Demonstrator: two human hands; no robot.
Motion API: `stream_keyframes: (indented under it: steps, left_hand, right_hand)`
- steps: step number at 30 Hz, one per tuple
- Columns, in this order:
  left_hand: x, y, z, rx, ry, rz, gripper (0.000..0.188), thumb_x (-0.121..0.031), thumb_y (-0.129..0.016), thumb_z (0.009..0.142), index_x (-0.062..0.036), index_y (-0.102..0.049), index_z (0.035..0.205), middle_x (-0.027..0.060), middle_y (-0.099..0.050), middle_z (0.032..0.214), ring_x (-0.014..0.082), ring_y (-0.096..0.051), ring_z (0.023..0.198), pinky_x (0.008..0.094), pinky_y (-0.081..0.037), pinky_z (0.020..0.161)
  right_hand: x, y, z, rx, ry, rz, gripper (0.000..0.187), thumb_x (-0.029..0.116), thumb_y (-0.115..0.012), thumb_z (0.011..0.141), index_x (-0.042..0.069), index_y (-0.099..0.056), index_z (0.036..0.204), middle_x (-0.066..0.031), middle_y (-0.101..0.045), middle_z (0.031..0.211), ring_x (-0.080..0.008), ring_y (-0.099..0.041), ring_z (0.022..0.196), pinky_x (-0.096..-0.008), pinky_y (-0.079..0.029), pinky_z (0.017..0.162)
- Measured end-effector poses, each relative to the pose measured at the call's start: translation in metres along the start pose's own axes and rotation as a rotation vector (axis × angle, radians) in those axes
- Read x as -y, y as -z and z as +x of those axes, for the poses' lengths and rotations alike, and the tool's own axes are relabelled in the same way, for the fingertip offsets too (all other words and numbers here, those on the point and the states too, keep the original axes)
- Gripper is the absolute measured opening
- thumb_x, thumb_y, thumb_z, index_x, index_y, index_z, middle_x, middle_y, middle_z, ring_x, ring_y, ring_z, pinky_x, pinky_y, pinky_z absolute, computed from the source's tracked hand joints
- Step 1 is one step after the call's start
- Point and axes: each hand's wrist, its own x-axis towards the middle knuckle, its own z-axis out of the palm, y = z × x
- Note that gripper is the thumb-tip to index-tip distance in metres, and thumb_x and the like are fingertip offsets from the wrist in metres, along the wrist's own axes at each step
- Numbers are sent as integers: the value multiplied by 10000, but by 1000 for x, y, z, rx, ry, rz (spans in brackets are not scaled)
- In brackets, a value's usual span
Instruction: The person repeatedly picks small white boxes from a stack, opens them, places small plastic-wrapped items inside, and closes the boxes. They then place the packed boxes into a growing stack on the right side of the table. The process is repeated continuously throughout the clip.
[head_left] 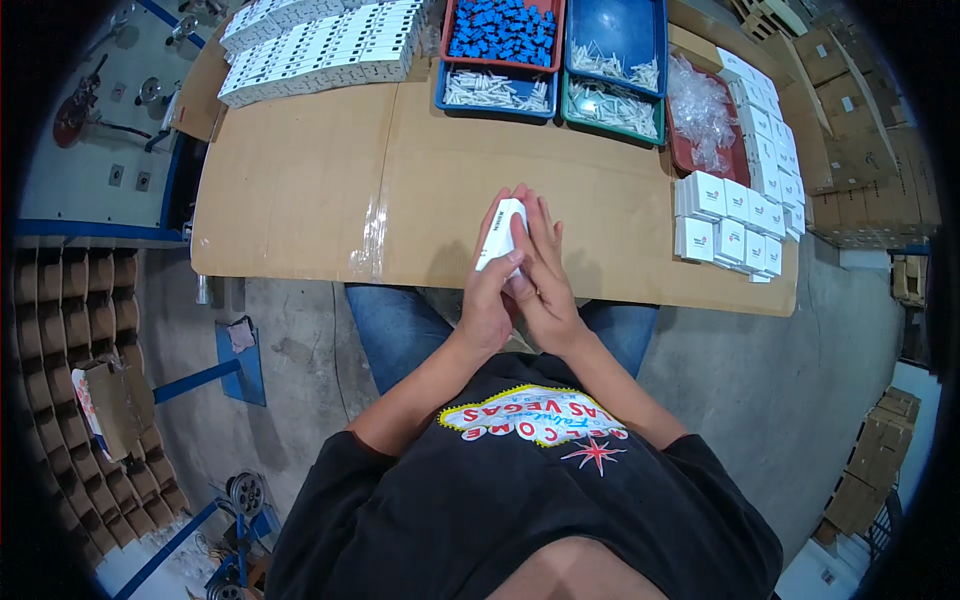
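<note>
Between both hands, above the near edge of the cardboard-covered table, is a small white box. My left hand is closed on its left side, thumb toward the near end. From the right, my right hand presses against the box, its fingers stretched along and partly over it. The palms and fingers hide the box's sides and underside.
Stacked white boxes fill the far left; more white boxes stand at the right. At the back are a red tray of blue pieces, blue trays and a green tray with white parts, and a red tray of clear plastic bags.
</note>
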Motion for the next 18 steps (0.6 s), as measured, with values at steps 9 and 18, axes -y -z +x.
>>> stream_keyframes:
  steps: [9,18]
  left_hand:
    - [3,44,10,187,-401,703,762,-223,-523,974,15,-263,1649,190,-288,1715,290,-357,1548,410,-300,1256]
    - [16,75,3,72,58,444,444,-166,-692,1046,6,-583,1440,98,-676,1336,164,-626,1220,339,-500,1064]
  right_hand:
    - [-11,3,-12,-251,-732,999,448,164,-747,1008,-24,-578,1379,-73,-715,1210,-127,-670,1105,-291,-543,958]
    - [-39,25,-18,-57,-562,779,310,21,-759,962,8,-622,1240,-56,-725,1111,-127,-689,1050,-293,-573,925]
